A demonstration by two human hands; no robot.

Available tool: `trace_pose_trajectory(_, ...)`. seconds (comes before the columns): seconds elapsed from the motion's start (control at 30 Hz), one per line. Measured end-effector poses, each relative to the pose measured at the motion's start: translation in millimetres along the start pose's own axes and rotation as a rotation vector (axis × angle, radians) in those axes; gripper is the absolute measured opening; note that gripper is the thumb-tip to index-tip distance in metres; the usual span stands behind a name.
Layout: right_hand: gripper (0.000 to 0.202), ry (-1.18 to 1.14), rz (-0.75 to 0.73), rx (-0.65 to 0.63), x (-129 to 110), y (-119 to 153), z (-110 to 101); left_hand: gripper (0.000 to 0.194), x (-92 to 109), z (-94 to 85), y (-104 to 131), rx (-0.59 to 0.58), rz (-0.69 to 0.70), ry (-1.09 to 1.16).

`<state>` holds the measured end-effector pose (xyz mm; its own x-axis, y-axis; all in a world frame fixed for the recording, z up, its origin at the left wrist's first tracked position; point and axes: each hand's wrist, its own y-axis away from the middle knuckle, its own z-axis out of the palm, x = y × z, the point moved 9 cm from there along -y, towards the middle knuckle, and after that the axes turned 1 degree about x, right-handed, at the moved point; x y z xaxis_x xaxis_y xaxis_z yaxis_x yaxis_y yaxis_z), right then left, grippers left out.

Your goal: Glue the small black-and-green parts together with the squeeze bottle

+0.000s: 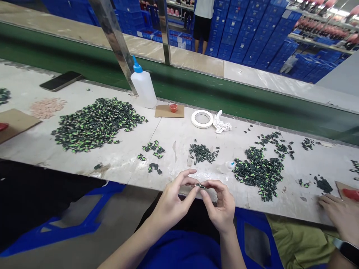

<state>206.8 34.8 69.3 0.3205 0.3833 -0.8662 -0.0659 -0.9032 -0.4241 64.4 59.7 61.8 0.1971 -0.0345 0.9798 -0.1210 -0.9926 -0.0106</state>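
At the table's near edge, my left hand (175,196) and my right hand (220,203) meet fingertip to fingertip. Between them they pinch one small dark green and bright green plastic part (200,185); its finer shape is too small to make out. Just beyond my fingers lies a loose pile of small dark stick-like pieces (202,153). A small white bottle with a blue tip (226,167) lies to the right of that pile. Further right spreads a heap of dark and bright green parts (259,173). A few similar parts (154,148) sit to the left.
A large green-and-black heap (97,123) covers the left of the table. Behind stand a white squeeze bottle (144,86), a red cap on cardboard (173,108), a tape roll (202,118) and crumpled tissue (221,122). A co-worker's hand (340,215) rests at right.
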Motion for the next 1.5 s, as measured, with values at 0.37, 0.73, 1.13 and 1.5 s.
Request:
trace_pose_trajectory(0.37,0.014,-0.132,-0.075,0.193,-27.1,3.4,-1.9,0.019,26.1,4.3,23.4,0.16,0.16,-0.001)
trace_pose_trajectory(0.73,0.015,-0.203,0.047,0.201,-13.2,4.2,-5.3,0.021,21.5,10.3,18.3,0.151,0.145,0.038)
trace_pose_trajectory(1.13,0.037,0.071,-0.049,0.159,-8.2,10.4,-19.3,0.012,14.2,13.0,10.0,0.094,0.036,0.06)
trace_pose_trajectory(1.5,0.014,-0.134,0.122,0.301,2.5,10.0,-12.4,0.021,16.6,21.7,13.2,0.183,0.198,-0.002)
